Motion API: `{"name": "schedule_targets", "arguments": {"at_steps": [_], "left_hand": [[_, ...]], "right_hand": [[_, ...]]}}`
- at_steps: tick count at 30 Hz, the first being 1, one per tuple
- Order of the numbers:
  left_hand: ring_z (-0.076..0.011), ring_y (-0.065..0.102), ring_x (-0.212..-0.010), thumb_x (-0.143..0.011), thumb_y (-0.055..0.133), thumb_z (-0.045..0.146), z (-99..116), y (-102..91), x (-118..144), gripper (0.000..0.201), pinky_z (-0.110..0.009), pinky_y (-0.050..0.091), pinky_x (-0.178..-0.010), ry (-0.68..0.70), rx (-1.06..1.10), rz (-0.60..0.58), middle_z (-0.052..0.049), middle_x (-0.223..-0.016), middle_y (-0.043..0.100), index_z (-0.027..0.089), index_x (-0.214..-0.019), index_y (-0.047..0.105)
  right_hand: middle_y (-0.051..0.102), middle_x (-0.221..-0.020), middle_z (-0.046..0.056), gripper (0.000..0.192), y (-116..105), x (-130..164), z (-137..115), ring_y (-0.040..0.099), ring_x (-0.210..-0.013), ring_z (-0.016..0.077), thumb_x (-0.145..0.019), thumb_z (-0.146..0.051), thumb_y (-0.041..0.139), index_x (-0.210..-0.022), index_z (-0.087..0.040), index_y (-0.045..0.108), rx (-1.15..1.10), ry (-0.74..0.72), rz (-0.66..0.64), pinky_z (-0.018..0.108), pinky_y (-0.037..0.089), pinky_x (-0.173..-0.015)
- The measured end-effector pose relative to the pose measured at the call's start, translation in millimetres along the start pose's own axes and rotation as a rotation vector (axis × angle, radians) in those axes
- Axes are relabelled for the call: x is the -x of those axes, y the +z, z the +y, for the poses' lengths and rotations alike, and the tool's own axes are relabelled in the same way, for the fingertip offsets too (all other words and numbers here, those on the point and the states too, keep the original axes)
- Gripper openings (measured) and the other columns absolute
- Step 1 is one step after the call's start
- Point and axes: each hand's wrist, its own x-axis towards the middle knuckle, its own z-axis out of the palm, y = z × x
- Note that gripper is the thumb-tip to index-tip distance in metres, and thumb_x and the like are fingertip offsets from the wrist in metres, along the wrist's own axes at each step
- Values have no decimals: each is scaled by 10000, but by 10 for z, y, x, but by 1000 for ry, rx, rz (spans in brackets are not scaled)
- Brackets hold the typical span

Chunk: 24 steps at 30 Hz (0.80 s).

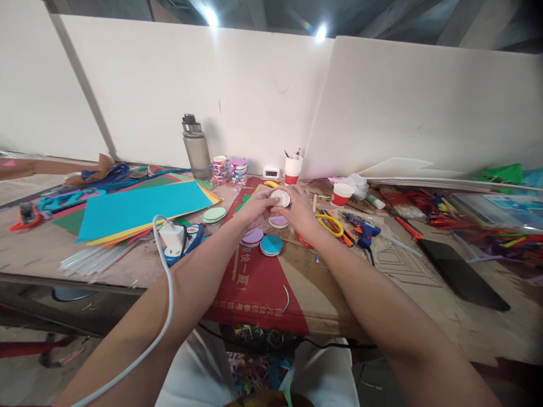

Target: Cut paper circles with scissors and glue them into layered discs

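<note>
Between my two hands, above the red and brown cardboard (263,294), is a small white round piece (280,198); whether it is a paper cup or a disc I cannot make out. My left hand (258,210) pinches its left side, with the thumb on its face. Curled around the right side is my right hand (300,210). Just below the hands lie round paper discs: a purple stack (252,236), a blue one (271,245) and another purple one (279,221). Green discs partly show behind my left hand.
Coloured paper sheets (139,209), a power strip (186,243) with a white cable, and pale green discs (214,215) are on the left. Behind stand a bottle (196,150) and paper cups (293,169). A blue glue gun (365,232) and a black phone-like slab (460,274) lie right.
</note>
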Motion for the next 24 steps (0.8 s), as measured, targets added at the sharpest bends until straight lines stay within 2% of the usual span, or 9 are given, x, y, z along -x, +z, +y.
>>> {"name": "schedule_targets", "arguments": {"at_steps": [3,7,9,11,13,15,18,24], "left_hand": [[-139,653,-715,-688,636,44,18,-12,-26,253,-241,528,-641,56,-14,60,-63,-860,688,112,-932,646],[-196,690,-829,-685,552,38,79,-127,-100,245,-350,564,-766,102,26,281,-89,-848,689,109,-915,596],[-207,694,-868,-671,543,43,107,-203,-128,240,-379,569,-796,143,61,391,-84,-854,684,123,-896,564],[-211,695,-876,-658,537,48,126,-254,-139,240,-385,575,-797,163,81,478,-73,-851,676,139,-881,539],[-212,697,-863,-658,527,49,137,-268,-137,234,-383,582,-784,160,81,526,-63,-834,662,146,-871,525],[-210,698,-842,-671,520,44,148,-250,-127,225,-382,586,-773,156,69,542,-52,-813,644,152,-868,513],[-200,695,-818,-707,513,43,167,-207,-113,217,-383,589,-768,148,63,552,-42,-807,628,164,-886,497],[-183,674,-797,-709,517,14,132,-229,-140,256,-395,585,-775,77,-2,577,-63,-880,635,166,-913,490]], "right_hand": [[545,-1342,99,610,-19,-4,-15,429,-1253,289,-811,-388,691,-1374,-233,515,1,7,-28,418,317,-1059],[544,-1377,109,595,-66,-10,-10,430,-1281,293,-865,-424,608,-1407,-220,470,-20,67,-69,441,310,-1078],[555,-1373,119,618,-73,3,2,436,-1280,327,-853,-456,609,-1408,-224,470,25,140,-167,485,320,-1063],[539,-1394,146,720,-60,33,10,406,-1304,388,-798,-500,660,-1426,-215,454,123,209,-312,549,313,-1051],[499,-1436,167,784,-36,70,8,360,-1337,434,-753,-521,702,-1425,-199,462,209,206,-430,590,302,-1045],[473,-1465,156,713,-18,93,0,360,-1344,435,-754,-506,707,-1373,-202,525,244,146,-498,588,312,-1042],[481,-1468,130,563,-27,83,-11,405,-1322,410,-789,-484,675,-1281,-219,606,245,118,-492,574,319,-1046],[573,-1352,163,579,-88,22,-8,484,-1255,388,-806,-475,659,-1306,-194,581,248,268,-363,571,346,-1014]]}}
